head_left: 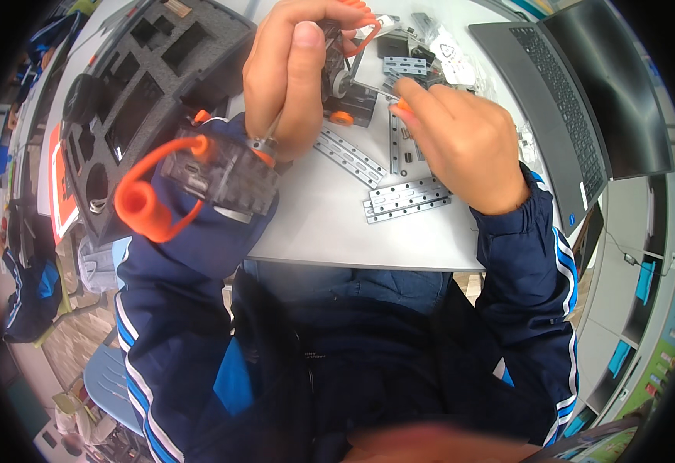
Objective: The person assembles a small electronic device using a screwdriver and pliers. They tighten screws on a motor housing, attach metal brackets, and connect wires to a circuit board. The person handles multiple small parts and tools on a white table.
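My left hand (287, 81) is closed around a dark see-through module (329, 62) that has an orange coiled cable (362, 17). Most of that module is hidden behind my fingers. In my right hand (465, 143) is a screwdriver with an orange handle (404, 106), gripped between thumb and fingers. Its thin metal shaft (372, 89) points left toward a pale round hub (342, 83) on the module; whether the tip touches cannot be made out. A second dark translucent module (218, 174), with its own orange coiled cable (148, 208), is over my left forearm by the wrist.
Perforated metal strips (407, 199) lie on the white table (337, 235), with more flat strips (351, 158) beside them. Small fasteners (406, 158) sit near my right hand. A foam-lined case (144, 85) stands left, an opened laptop (561, 92) right. Loose parts and plastic bags (449, 58) crowd the back.
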Tool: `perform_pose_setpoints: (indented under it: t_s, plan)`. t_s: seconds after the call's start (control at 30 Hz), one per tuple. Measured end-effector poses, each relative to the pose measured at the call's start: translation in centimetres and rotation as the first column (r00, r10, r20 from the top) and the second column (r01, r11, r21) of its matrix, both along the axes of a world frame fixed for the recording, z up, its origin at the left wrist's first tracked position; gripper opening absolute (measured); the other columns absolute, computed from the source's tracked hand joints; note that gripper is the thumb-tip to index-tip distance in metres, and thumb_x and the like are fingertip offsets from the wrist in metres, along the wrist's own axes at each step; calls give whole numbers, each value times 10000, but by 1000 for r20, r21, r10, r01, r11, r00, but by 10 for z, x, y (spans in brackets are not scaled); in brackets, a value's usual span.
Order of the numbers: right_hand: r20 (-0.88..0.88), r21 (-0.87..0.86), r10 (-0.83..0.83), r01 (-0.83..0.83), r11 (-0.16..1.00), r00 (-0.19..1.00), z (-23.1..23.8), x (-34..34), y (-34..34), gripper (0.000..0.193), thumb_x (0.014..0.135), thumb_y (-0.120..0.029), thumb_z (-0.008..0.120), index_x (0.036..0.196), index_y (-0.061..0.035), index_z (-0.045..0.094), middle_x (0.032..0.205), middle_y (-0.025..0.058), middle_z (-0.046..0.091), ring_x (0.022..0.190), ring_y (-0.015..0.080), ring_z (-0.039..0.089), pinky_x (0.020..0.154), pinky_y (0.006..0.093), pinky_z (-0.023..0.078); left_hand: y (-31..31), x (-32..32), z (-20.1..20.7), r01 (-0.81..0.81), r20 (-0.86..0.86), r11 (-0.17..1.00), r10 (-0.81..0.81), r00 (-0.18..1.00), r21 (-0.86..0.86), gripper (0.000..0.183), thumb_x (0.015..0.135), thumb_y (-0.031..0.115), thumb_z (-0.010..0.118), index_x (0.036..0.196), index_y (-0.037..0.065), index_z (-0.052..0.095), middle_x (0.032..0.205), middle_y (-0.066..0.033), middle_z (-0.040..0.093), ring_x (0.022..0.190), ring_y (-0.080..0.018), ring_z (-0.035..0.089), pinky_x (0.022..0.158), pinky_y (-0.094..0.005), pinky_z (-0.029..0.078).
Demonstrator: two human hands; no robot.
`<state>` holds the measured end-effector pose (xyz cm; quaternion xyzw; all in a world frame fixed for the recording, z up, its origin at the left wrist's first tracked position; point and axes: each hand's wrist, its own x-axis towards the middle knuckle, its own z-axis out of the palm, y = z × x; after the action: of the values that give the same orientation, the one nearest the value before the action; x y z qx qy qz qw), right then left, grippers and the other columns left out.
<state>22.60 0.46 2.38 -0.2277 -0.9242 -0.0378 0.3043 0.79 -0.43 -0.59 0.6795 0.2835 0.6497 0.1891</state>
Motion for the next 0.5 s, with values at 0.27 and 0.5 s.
perform_pose_setpoints:
  t_s: [0.27,0.5]
  plan:
    - [-245,-818,-172,-299,-491,954,30,6,5,321,1072,-309,501,1008,-15,614,574,-82,325,457,9,227,426,206,189,1,-14,9,-85,-395,894,277,876,440,407,1105,240,289,1182,-59,554,1031,-198,654,952,-232,640,899,-342,509]
    - [-126,-701,-2,-87,708,992,-2,-1,-7,170,1007,-209,583,995,-49,638,565,36,502,457,185,505,451,288,379,3,-10,7,-57,-296,938,164,941,341,410,1105,249,292,1180,-53,559,1074,-204,628,932,-225,647,861,-336,522]
